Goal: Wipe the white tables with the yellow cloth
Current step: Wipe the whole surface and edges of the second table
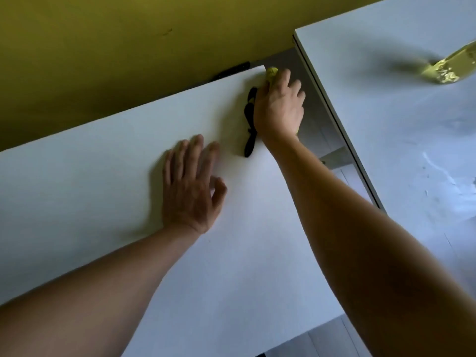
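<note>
My right hand is at the far right corner of the near white table, its fingers curled over the table's right edge around the yellow cloth. Only a small bunch of the cloth shows above my fingers, plus a sliver at my wrist; the rest is hidden under the hand. My left hand lies flat on the tabletop, fingers spread, holding nothing. A second white table stands to the right across a narrow gap.
A black strap-like object lies on the near table just left of my right hand. A gold-patterned object sits at the right table's far edge, blurred. An olive-yellow wall runs behind both tables. Grey floor shows in the gap.
</note>
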